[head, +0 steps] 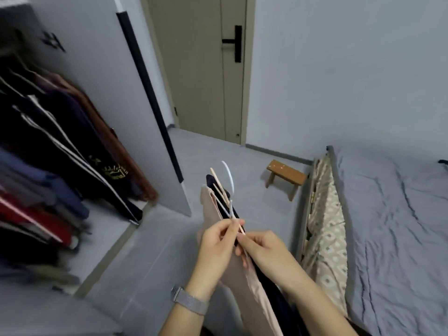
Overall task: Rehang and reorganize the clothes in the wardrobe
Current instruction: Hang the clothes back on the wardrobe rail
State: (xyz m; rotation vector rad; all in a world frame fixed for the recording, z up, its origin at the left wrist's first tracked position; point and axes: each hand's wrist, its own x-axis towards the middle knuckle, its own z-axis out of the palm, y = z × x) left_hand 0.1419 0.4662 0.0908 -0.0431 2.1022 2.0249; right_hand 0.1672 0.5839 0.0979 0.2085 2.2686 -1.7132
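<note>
My left hand (218, 243) and my right hand (261, 248) meet in the middle of the view. Both pinch the necks of hangers. A white hanger (229, 180) and a beige hanger (219, 185) stick up from my fingers. A pale pink garment (257, 284) and a dark navy garment (276, 294) hang from them, down between my forearms. The open wardrobe (48, 154) on the left holds several hung clothes in dark, blue, red and brown.
The wardrobe's grey door (135, 112) stands open with a black edge strip. A closed beige room door (206, 69) is ahead. A small wooden stool (286, 178) stands on the grey floor. A bed with a purple sheet (392, 226) fills the right.
</note>
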